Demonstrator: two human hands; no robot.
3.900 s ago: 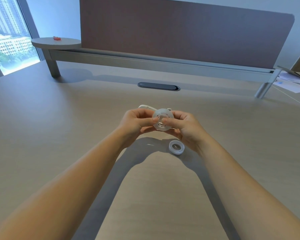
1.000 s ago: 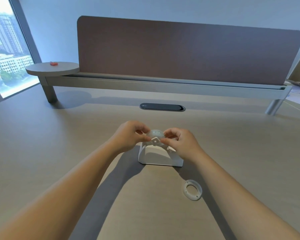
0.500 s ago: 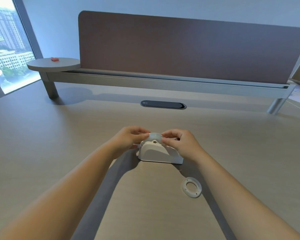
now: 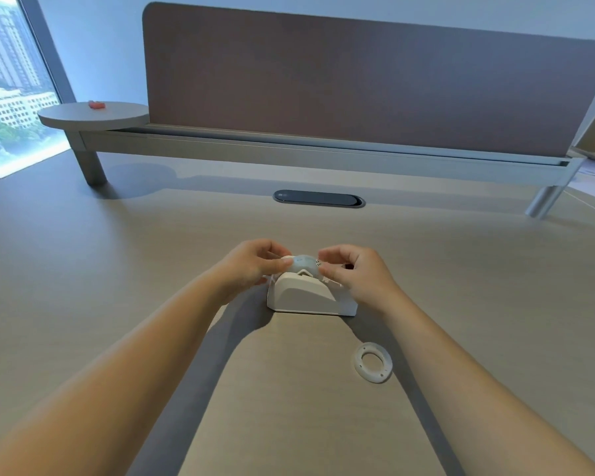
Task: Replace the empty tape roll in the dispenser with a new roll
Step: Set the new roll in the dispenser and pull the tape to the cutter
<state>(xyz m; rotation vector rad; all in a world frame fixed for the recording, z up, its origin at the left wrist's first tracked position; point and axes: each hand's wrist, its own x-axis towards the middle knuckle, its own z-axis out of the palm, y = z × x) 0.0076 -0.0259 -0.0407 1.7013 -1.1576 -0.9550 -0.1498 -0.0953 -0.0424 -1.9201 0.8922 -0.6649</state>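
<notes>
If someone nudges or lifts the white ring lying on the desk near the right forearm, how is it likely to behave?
The white ring lies flat, so a nudge would probably slide it across the smooth desk, not roll it. It looks thin and hollow, so likely light. Set on edge, its round shape would probably let it roll.

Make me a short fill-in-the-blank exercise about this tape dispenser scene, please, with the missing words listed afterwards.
1. The white tape dispenser stands on the ____.
2. The tape roll sits at the top of the dispenser, pinched from both sides by the left hand and the ____ hand.
3. The loose white ring lies flat on the desk, ____ to the person than the dispenser.
4. The small object on the round shelf is ____ in colour.

Missing words: desk; right; nearer; red
</notes>
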